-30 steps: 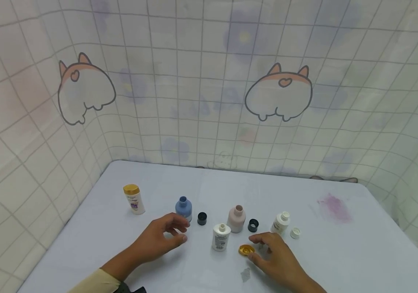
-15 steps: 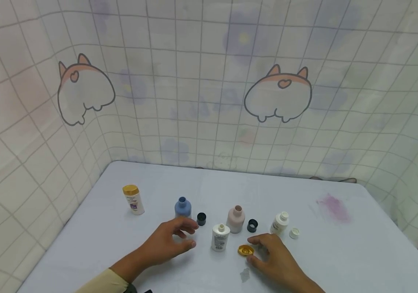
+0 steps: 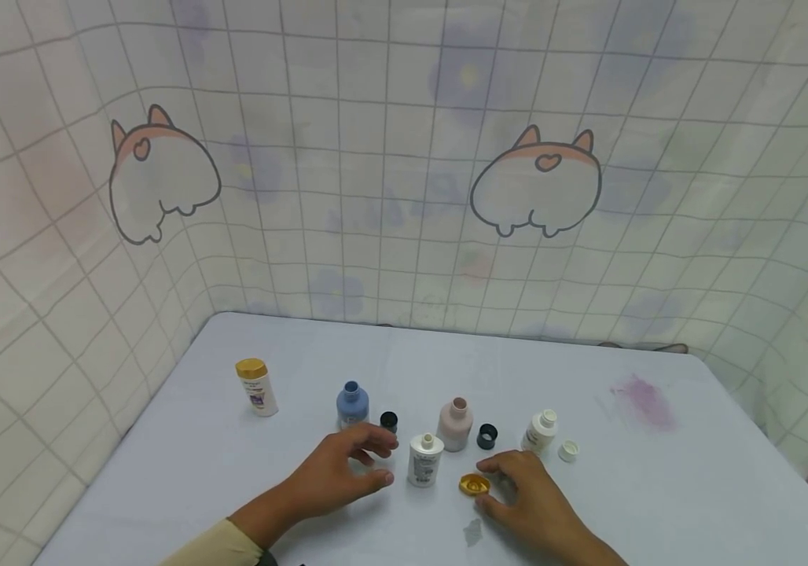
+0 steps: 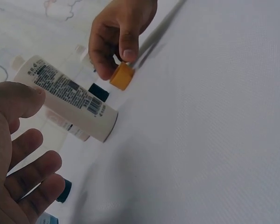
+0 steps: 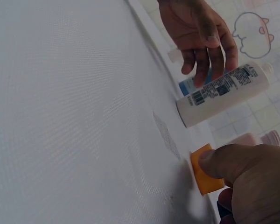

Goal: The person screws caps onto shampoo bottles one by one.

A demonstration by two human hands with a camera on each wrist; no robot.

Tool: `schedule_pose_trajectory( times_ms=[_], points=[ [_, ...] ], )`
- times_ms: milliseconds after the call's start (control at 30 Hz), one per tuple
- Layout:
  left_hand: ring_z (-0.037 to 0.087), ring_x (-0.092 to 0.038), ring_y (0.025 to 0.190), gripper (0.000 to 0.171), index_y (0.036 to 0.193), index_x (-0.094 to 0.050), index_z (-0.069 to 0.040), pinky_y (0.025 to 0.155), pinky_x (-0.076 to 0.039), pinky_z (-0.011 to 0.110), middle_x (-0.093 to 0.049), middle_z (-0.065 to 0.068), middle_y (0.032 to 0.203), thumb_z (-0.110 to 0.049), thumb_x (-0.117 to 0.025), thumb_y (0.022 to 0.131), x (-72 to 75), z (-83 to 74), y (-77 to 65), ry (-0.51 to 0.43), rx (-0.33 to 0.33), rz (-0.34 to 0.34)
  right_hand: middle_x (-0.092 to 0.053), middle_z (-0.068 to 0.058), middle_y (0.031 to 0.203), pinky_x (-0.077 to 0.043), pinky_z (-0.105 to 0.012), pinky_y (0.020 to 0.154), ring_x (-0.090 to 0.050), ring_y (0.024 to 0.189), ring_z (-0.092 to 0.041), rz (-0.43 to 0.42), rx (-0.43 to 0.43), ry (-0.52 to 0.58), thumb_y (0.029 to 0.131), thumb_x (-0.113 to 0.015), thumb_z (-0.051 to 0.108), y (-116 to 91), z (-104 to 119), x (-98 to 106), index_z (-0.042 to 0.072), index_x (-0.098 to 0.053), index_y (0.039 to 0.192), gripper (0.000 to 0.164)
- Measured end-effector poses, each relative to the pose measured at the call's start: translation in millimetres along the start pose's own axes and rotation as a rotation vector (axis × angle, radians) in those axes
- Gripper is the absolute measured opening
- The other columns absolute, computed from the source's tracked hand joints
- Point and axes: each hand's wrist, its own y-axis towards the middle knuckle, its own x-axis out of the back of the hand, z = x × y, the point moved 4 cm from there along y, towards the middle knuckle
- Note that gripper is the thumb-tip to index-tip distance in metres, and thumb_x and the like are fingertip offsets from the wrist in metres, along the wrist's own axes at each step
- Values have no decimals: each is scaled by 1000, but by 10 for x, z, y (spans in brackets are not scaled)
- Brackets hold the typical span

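Head view gives first the patterned sheet [image 3: 390, 259], which hangs behind and at both sides, probably to close off the working place. Before it is the white counter [image 3: 666, 487], flat, so every bottle can stand on its own base.

Next in size are the two hands. The left hand [image 3: 343, 472] is spread loosely and holds nothing; its thumb and fingers point to the uncapped white bottle [image 3: 423, 465] and are apart from it, a shape which, I judge, leaves room for the bottle's body. The right hand [image 3: 531, 503] pinches the yellow cap [image 3: 475, 484] between thumb and forefinger, by its edge, perhaps because so low a thing offers no better hold.

The uncapped white bottle is upright between the hands, within easy reach of both. Behind it stand the pink bottle [image 3: 455, 428] and, more to the left, the blue bottle [image 3: 352, 406]; the small white bottle [image 3: 541, 431] is at the right. The yellow-topped bottle [image 3: 258, 393], with its top on, is well apart at far left.

Smallest are the black cap [image 3: 388, 420], the dark ring-like cap [image 3: 486, 436] and the white cap [image 3: 569, 450], each near one bottle, maybe so that the pairs are not confused.
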Motion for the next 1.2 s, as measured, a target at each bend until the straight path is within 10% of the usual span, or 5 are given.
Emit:
schedule_pose_trajectory(
  times_ms=[1200],
  points=[
    [9, -57, 100, 48, 121, -54, -25, 84, -50, 27, -58, -15, 109, -38, -74, 80, -265, -46, 146, 1, 58, 42, -53, 22, 101, -47, -34, 88, -48, 98, -4, -30, -23, 52, 69, -83, 26, -5, 53, 19, 36, -61, 95, 36]
  ],
)
